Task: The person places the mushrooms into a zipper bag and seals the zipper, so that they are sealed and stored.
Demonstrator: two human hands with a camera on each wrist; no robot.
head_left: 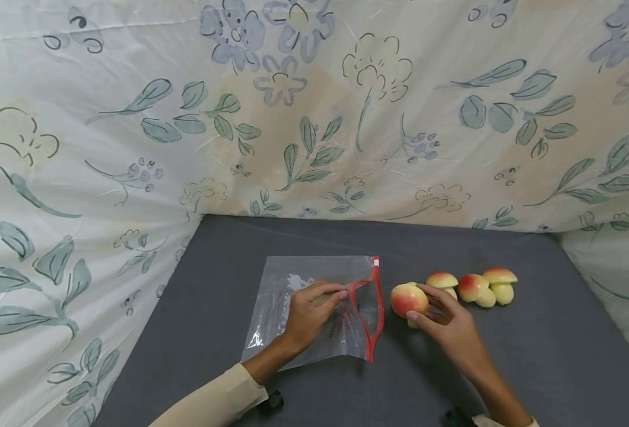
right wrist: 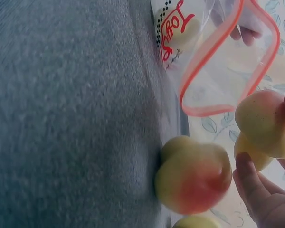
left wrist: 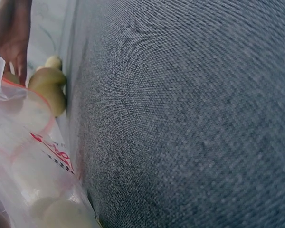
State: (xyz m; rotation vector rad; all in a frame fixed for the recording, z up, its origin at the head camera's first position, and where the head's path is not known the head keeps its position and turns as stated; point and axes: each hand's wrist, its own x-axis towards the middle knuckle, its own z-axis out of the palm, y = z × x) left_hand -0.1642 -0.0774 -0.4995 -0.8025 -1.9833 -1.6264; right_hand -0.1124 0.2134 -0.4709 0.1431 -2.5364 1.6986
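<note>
A clear zip bag (head_left: 277,320) with a red zip edge and white slider lies on the dark cloth, its mouth gaping to the right. My left hand (head_left: 309,311) pinches the bag's upper layer near the mouth and holds it raised. Inside the bag, a pale rounded thing (left wrist: 66,216) shows through the plastic. Just right of the mouth, my right hand (head_left: 450,326) grips a toy mushroom (head_left: 409,300) with a red-and-yellow cap between thumb and fingers. In the right wrist view, that held mushroom (right wrist: 263,123) has its pale stem beside the fingertips.
Three similar mushrooms rest on the cloth (head_left: 517,350) beyond the right hand: one close by (head_left: 442,280), one on its side (head_left: 475,288) and one upright (head_left: 500,276). A floral sheet (head_left: 314,148) hangs behind and at both sides.
</note>
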